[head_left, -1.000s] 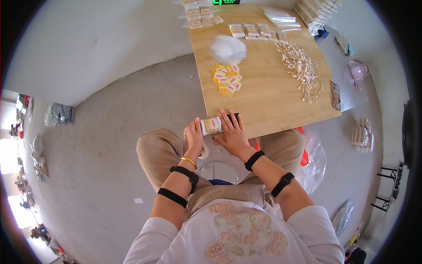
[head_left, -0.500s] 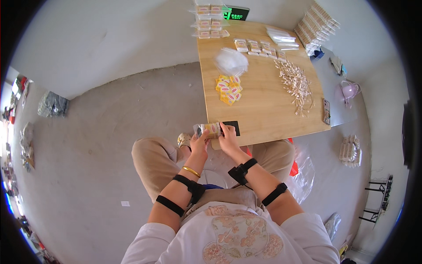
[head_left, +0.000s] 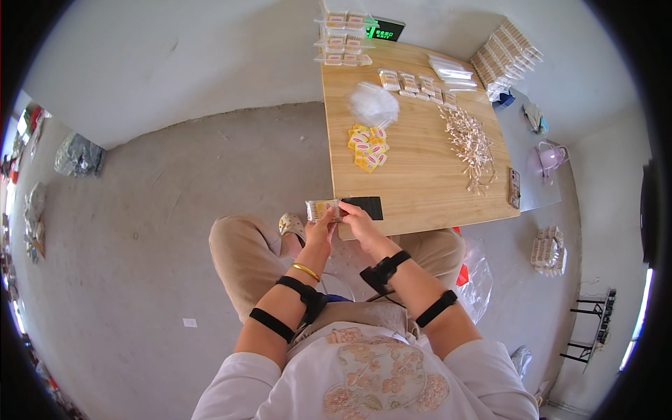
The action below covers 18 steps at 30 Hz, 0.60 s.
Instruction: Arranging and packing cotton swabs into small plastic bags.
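A small clear-wrapped pack of cotton swabs, with a yellow card inside, is held over the near left corner of the table. My left hand is closed around it from below, with the thumb on its front. At the pack's right end, the fingers of my right hand are pinched together against it. The right fingertips are partly hidden, so the exact grip on the wrapper is hard to see. Just beyond my right hand, a flat black object lies at the table's edge.
The wooden table bears yellow cards, clear plastic bags, loose cotton swabs, finished-looking packs and a phone. Stacked packs stand at the far left corner. A pink kettle-like vessel sits at right.
The pack has turned and shifted slightly left in my hands, and its left end now looks flatter. My right hand has slid off its front to the right end. The view has tilted slightly.
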{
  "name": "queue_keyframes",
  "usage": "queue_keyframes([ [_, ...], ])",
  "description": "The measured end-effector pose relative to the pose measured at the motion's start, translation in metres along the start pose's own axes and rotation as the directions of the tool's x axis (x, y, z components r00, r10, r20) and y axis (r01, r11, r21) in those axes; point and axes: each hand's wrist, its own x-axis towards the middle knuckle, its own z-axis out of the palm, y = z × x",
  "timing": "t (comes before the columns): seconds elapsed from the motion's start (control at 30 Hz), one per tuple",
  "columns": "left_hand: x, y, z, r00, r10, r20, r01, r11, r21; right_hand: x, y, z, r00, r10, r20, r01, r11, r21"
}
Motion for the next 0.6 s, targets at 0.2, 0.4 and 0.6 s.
queue_keyframes([
  [0.2,0.002,0.005,-0.005,0.999,-0.039,0.004,0.039,0.999,0.025,-0.001,-0.005,-0.026,0.996,0.081,0.045,-0.075,0.989,-0.13],
  [0.4,0.005,0.002,-0.007,0.999,-0.022,0.031,0.022,1.0,0.0,0.0,-0.02,-0.009,0.984,0.175,0.023,-0.17,0.973,-0.159],
  [0.6,0.007,0.012,-0.014,0.998,-0.011,0.066,0.009,1.0,0.019,0.001,-0.018,-0.001,0.991,0.132,0.035,-0.127,0.983,-0.131],
])
